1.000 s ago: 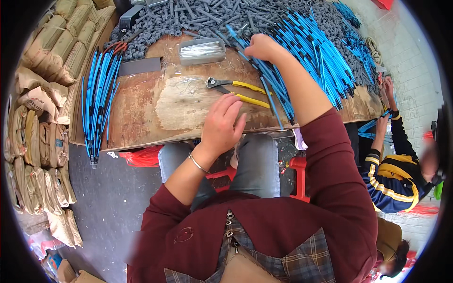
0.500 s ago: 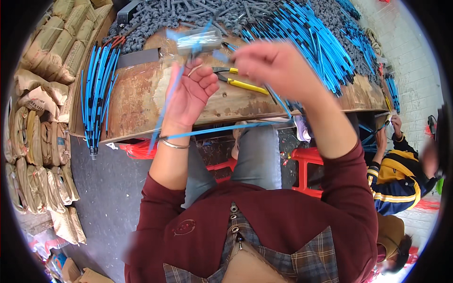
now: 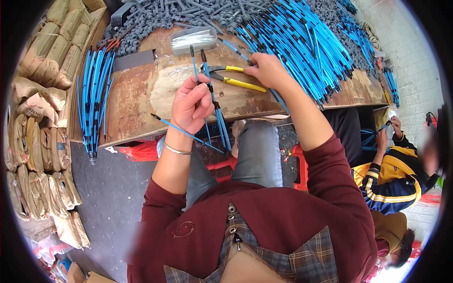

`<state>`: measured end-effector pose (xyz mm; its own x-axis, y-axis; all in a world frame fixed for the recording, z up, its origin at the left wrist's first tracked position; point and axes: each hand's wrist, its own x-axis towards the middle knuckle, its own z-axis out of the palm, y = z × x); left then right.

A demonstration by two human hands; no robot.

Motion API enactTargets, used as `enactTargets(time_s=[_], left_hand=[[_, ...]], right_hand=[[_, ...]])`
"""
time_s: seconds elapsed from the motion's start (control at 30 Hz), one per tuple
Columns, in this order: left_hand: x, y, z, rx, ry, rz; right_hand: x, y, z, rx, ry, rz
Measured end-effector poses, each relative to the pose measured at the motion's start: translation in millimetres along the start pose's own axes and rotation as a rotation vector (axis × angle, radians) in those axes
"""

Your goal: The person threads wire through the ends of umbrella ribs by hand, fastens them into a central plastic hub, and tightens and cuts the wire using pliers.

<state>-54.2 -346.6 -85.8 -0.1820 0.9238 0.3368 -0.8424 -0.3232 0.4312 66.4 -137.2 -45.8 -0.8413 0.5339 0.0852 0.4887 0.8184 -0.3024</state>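
My left hand [image 3: 192,104] is closed above the near edge of the table, thumb and fingertips pinched on a thin blue tube [image 3: 195,66] with a black end. Beside it, another blue tube with black fittings [image 3: 220,118] passes by the fingers and hangs below the table edge. A third blue tube [image 3: 177,128] slants across the wrist; how these connect is hard to see. My right hand [image 3: 271,71] closes on a blue tube [image 3: 279,100] whose far part shows beyond the fingers. Yellow-handled pliers [image 3: 245,85] lie between my hands.
A clear box of thin white strips [image 3: 193,41] stands behind the pliers. A big pile of blue tubes [image 3: 302,47] lies right, a smaller bundle [image 3: 94,94] left, and grey plastic fittings [image 3: 188,12] at the back. Another person [image 3: 394,177] works at the right.
My right hand has come down and right from beside the left hand to the tubes on the table. My left hand has dropped slightly and closed, its blue tubes now hanging more upright.
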Motion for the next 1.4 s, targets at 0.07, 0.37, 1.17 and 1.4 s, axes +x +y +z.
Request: enactTargets(time_s=[0.07, 0.37, 1.17, 1.4], left_hand=[[-2, 0, -3, 0.035, 0.024, -0.004], [8, -5, 22, 0.028, 0.457, 0.002], [-6, -4, 0, 0.062, 0.232, 0.086], [3, -1, -8, 0.021, 0.283, -0.006]], right_hand=[[-4, 0, -20, -0.026, 0.137, -0.038], [-76, -66, -125, 0.899, -0.067, -0.273], [36, 22, -44, -0.140, 0.020, 0.045], [-38, -22, -110, 0.947, 0.050, -0.144]])
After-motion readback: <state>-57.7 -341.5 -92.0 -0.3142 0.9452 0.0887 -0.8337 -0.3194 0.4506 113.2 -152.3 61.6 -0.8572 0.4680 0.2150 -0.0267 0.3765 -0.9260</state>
